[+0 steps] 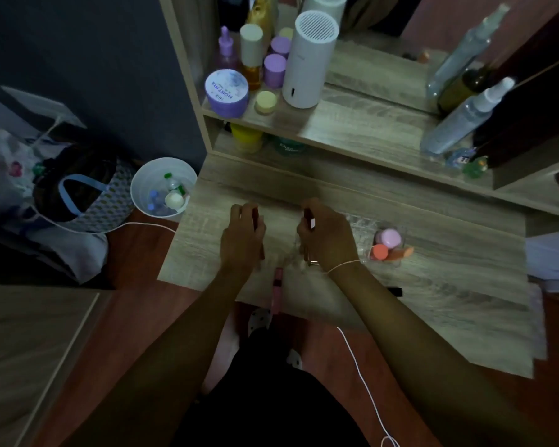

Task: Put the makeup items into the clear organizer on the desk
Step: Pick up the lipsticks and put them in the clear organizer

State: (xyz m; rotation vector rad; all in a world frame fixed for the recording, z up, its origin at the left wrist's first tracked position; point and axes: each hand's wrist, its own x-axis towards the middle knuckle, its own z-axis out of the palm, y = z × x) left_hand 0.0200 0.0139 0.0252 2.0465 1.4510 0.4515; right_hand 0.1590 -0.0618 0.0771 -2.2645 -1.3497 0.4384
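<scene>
Nearest me, a pink lip-gloss tube [277, 287] lies on the desk [433, 285] below and between both grips, its long axis running toward me. My left hand [242, 235] pinches a dark red tube [256, 217], upright, tip pointing away. My right hand [326, 237] grips another red tube [309, 219], also upright. The clear organizer [365, 229] sits just right of that grip, sponges [388, 243] inside. I should lower each tube in vertically, one at a time.
</scene>
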